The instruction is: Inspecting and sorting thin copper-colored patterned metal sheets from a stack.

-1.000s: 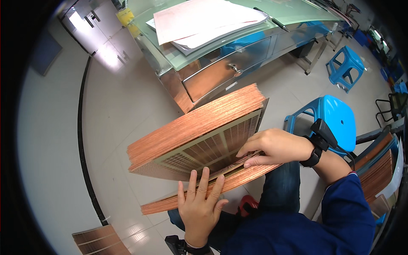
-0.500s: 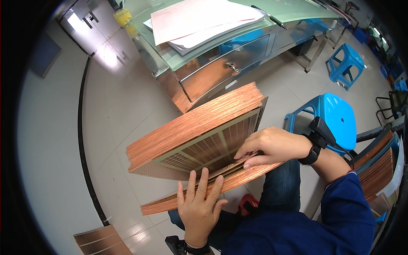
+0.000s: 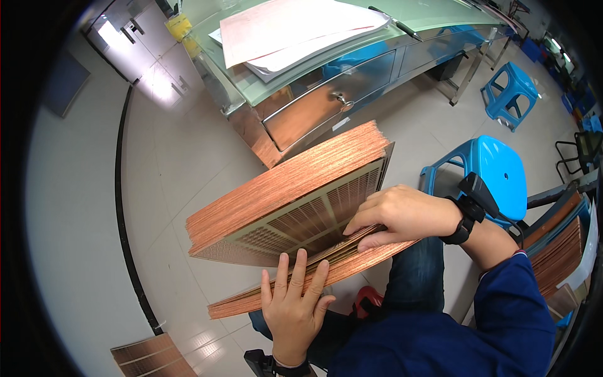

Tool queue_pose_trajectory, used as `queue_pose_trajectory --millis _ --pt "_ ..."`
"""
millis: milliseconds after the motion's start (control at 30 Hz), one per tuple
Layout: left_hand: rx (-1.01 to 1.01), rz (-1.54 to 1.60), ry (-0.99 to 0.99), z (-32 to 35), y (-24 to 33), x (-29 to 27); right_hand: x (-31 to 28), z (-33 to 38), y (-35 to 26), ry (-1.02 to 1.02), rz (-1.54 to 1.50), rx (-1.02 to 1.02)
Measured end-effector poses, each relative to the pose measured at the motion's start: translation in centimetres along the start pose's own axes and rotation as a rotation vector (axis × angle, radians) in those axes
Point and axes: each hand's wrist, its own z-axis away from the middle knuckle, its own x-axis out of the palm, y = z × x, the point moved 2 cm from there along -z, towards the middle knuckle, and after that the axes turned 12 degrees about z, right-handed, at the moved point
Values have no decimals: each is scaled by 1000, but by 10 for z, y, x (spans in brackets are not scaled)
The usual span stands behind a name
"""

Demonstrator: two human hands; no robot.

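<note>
A thick stack of thin circuit board panels (image 3: 295,179) with copper-coloured edges stands tilted in front of me, its near face showing grids of small rectangular patterns. Nearer to me is a thinner stack of panels (image 3: 352,269), parted from the thick one by a V-shaped gap. My left hand (image 3: 294,308) lies with fingers spread across the thinner stack's top edges, left of the middle. My right hand (image 3: 399,217) grips upper edges of panels at the gap, thumb on the near side and fingers reaching into it. Its fingertips are partly hidden.
A glass-topped metal desk (image 3: 402,53) stands ahead, bearing papers (image 3: 295,31) and a pen (image 3: 404,29). Blue stools (image 3: 499,173) are on the right. More panels (image 3: 559,257) stand upright at the far right. Another panel (image 3: 154,357) is at the lower left, beside the wall.
The right hand's fingers have shifted very slightly at the gap. The left hand and both stacks stay almost in place; the view has moved a little.
</note>
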Motion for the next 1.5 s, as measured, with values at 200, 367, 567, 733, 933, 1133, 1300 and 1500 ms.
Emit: queue_pose_trajectory --millis 200,367,567,733,933,1133,1300,1500 --pt "-2 0 0 0 1 0 -2 -4 1 41 57 39" --pt "7 -9 2 0 0 1 2 -17 9 176 154 23" --pt "-7 -3 -6 0 0 0 -1 -13 -2 374 128 -36" --pt "-7 -12 -11 1 0 -1 5 1 2 -107 -207 40" --pt "5 -4 -17 1 1 -2 7 1 5 -95 -234 71" --pt "4 10 -22 0 0 -2 7 0 7 -133 -247 111" --pt "1 -1 -24 0 2 -4 6 -1 8 -142 -241 113" --pt "-1 1 -23 0 2 -4 6 -1 8 -151 -254 120"
